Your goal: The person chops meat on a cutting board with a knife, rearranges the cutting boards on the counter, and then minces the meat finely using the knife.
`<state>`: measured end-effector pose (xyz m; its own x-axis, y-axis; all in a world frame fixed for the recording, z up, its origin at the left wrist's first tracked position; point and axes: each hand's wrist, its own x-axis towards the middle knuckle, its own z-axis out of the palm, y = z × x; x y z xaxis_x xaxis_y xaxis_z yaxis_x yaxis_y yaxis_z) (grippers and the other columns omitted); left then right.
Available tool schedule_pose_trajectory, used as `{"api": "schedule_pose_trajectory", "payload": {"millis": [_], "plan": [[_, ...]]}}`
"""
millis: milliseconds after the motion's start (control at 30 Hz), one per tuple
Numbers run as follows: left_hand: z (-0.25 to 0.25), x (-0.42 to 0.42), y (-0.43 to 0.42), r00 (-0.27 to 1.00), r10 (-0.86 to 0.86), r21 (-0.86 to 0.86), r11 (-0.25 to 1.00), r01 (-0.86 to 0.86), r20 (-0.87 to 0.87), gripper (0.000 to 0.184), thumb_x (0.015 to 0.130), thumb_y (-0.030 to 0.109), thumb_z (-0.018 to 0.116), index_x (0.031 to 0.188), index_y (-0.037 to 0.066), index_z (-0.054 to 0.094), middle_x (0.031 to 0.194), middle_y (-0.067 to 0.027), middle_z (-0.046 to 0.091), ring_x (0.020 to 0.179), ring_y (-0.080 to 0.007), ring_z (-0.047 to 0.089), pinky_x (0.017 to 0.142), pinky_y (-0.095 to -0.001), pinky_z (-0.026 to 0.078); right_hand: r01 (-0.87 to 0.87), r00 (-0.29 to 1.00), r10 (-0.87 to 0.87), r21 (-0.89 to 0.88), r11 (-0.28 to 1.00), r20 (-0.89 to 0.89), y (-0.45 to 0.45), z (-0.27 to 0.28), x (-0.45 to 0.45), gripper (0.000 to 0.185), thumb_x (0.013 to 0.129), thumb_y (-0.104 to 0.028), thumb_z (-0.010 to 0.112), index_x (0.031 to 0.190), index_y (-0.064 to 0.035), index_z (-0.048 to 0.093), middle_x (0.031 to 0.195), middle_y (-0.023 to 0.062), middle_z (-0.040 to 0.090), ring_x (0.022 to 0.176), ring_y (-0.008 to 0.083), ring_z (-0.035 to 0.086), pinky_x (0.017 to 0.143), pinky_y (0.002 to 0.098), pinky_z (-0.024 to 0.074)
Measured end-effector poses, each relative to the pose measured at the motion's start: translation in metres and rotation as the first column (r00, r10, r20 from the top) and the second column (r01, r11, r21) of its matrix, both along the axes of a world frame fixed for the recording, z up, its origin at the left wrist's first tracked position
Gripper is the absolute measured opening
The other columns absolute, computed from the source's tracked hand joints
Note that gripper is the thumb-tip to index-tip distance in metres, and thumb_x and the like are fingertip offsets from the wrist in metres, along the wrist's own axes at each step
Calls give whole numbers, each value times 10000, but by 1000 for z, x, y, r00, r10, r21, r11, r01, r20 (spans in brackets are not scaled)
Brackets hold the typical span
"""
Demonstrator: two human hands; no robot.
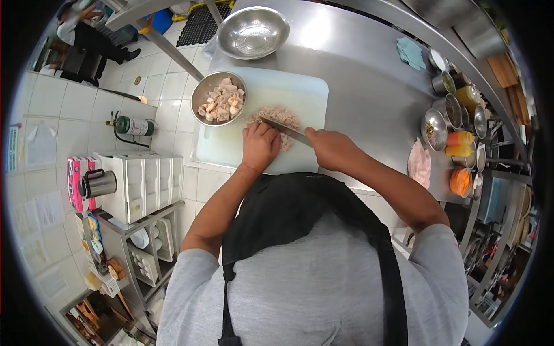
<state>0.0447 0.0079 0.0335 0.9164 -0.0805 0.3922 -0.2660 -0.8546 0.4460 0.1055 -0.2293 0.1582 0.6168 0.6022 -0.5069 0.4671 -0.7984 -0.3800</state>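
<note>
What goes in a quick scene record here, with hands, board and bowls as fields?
Right hand: holds knife, blade over chopped pieces
Left hand: curled beside the knife; exact contact unclear
Cutting board: pale, under the chopped pieces
Near bowl: metal, holding larger chunks, at the board's left corner
Far bowl: metal, beyond the board on the metal table

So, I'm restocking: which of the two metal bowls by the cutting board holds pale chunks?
The smaller bowl, nearer the left hand; the larger bowl, farther off, shows only bare metal.
</note>
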Motion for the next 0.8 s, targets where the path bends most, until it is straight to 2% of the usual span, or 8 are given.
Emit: {"api": "schedule_pose_trajectory", "payload": {"millis": [167, 267, 467, 567, 600, 700, 767, 800], "plan": [[1, -1, -2, 999, 33, 5, 999, -32, -39, 86, 877, 151, 783, 963, 147, 790, 986, -20, 694, 1066, -298, 629, 869, -486, 440, 97, 995, -97, 13, 995, 0, -4, -33, -15, 381, 919, 25, 603, 1295, 12, 543, 1052, 271, 741, 1016, 469, 746, 843, 588, 577], [6, -4, 5, 999, 44, -61, 997, -46, -21, 103, 877, 121, 766, 977, 134, 788, 1020, -39, 709, 1078, -315, 634, 895, -495, 460, 25, 1000, -25, 13, 1000, -10, 0, -18, -1, 367, 930, 18, 595, 1294, -3, 556, 1064, 268, 729, 966, 472, 737, 824, 580, 574], [30, -36, 40, 978, 175, -311, 928, -203, -116, 208, 936, 33, 658, 1110, 53, 768, 1109, -163, 725, 1105, -391, 637, 999, -494, 503, -4, 975, -31, 159, 987, 218, -28, 14, -10, 292, 950, -3, 581, 1236, -48, 615, 1088, 231, 665, 881, 436, 725, 794, 568, 583], [38, -44, 49, 972, 226, -354, 906, -231, -55, 266, 958, 30, 635, 1201, 45, 743, 1141, -171, 715, 1108, -392, 629, 1008, -491, 500, -41, 944, -25, 191, 981, 329, -29, 14, -16, 251, 942, -11, 594, 1188, -44, 624, 1065, 202, 640, 851, 407, 725, 759, 544, 591], [47, -47, 49, 978, 193, -340, 917, -207, -77, 335, 990, 85, 659, 1317, 32, 713, 1222, -186, 706, 1177, -404, 613, 1057, -505, 478, -64, 934, -3, 176, 982, 356, -28, 11, -17, 230, 939, -19, 602, 1167, -42, 625, 1062, 200, 639, 847, 401, 727, 750, 535, 593], [82, -42, 33, 995, -16, -217, 976, -7, -101, 457, 1013, 222, 705, 1430, 37, 670, 1387, -184, 687, 1349, -428, 569, 1152, -553, 419, -143, 907, 68, 152, 978, 417, -19, 3, -17, 176, 932, -45, 624, 1107, -37, 627, 1052, 195, 633, 840, 385, 732, 730, 516, 599], [98, -38, 15, 954, -225, -89, 973, 211, -198, 637, 1059, 430, 672, 1566, 56, 582, 1599, -188, 579, 1582, -449, 389, 1265, -648, 289, -202, 891, 113, 161, 966, 440, -14, 4, -17, 146, 931, -64, 634, 1074, -35, 629, 1042, 193, 628, 842, 377, 736, 726, 511, 602], [97, -37, 9, 933, -261, -50, 965, 256, -249, 674, 1067, 471, 649, 1591, 59, 556, 1642, -184, 536, 1618, -447, 320, 1279, -672, 245, -210, 881, 124, 143, 967, 456, -12, 4, -16, 141, 928, -63, 637, 1068, -41, 633, 1046, 187, 629, 846, 372, 736, 727, 510, 603]]}}
